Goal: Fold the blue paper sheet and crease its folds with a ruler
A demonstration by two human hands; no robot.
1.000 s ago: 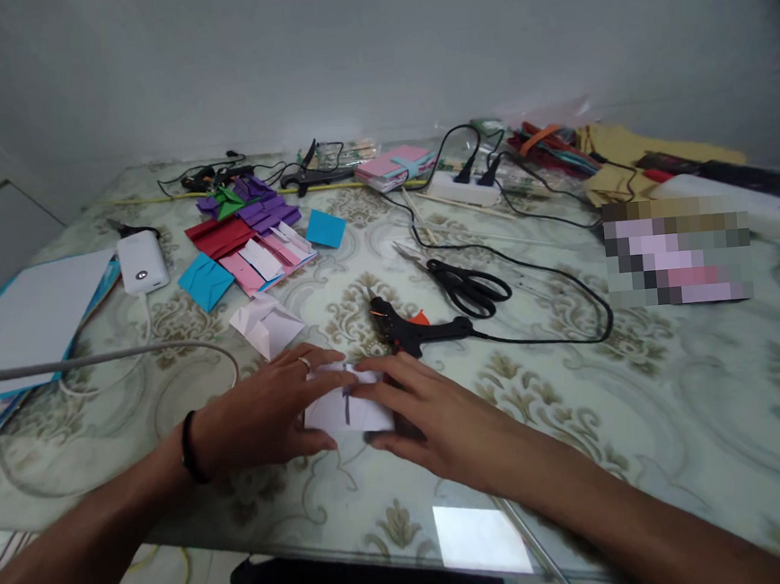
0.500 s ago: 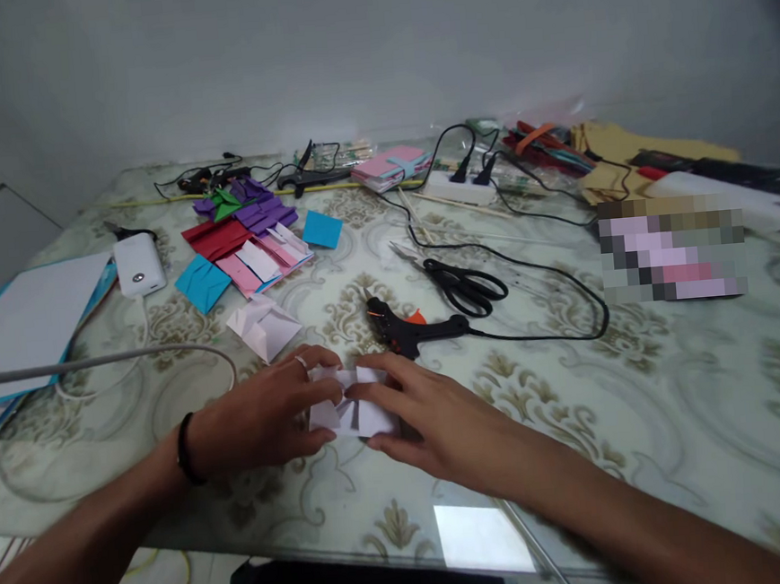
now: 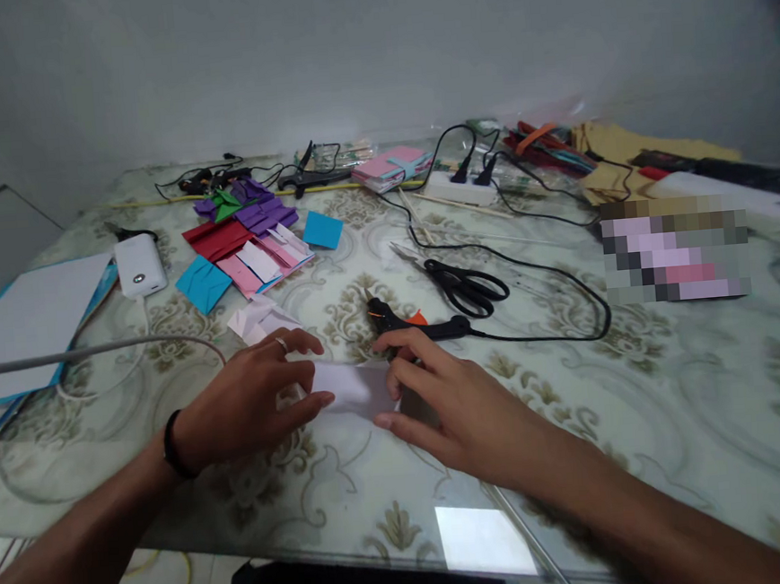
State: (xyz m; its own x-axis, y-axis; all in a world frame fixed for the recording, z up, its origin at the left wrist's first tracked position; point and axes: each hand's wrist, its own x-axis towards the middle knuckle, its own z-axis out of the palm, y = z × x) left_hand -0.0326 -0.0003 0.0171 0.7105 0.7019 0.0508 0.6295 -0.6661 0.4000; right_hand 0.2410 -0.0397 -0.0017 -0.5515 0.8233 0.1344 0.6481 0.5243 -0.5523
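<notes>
A folded white paper (image 3: pixel 353 387) lies between my two hands near the front of the table, its smooth middle showing. My left hand (image 3: pixel 256 392) grips its left end, thumb stretched along the near edge and fingers curled over the far side. At the right end my right hand (image 3: pixel 435 395) holds the paper between bent fingers and thumb. Just beyond the left fingers sits another folded white paper (image 3: pixel 261 318), partly hidden by that hand. A black glue gun (image 3: pixel 426 327) lies right behind my right fingers, with black-handled scissors (image 3: pixel 467 286) past it.
Folded coloured papers (image 3: pixel 220 240) and a blue paper square (image 3: pixel 323 231) lie behind. A white power bank (image 3: pixel 139 265) and a sheet stack (image 3: pixel 33 311) are on the left. A white power strip (image 3: pixel 463 187) with black cords stands at the back; the glue gun's cord loops right.
My hands have moved apart toward the paper's two ends. The paper showed open flaps under my fingers before; now a plain, smooth face shows between them.
</notes>
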